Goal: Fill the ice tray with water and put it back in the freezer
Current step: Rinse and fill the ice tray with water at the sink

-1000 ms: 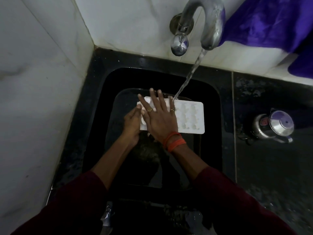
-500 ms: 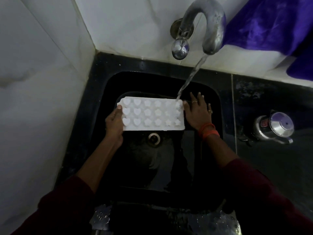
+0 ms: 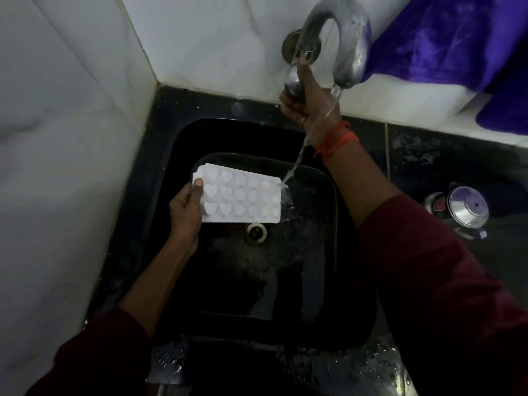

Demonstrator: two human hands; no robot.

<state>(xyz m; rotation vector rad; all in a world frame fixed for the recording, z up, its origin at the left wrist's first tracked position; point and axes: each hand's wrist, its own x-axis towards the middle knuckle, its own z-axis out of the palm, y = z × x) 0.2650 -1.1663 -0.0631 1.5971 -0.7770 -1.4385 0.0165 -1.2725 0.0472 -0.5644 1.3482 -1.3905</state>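
Ice tray (image 3: 243,195) held over the black sink (image 3: 328,295), water stream (image 3: 297,161) hitting its right end.

White tray with heart-shaped cells sits just above the drain (image 3: 257,231), long side running left-right, far-left corner slightly raised. Left hand (image 3: 185,212) grips the tray's left short edge, with the thumb on top and the fingers hidden underneath. Right hand (image 3: 308,101) reaches up to the wall, fingers curled round the tap knob (image 3: 294,81) beside the curved metal spout (image 3: 348,41); red threads on that wrist, stream passing in front of it. Steel pot (image 3: 463,210) stands on the dark counter (image 3: 428,155) right of the sink, and a purple cloth (image 3: 457,38) hangs top right.
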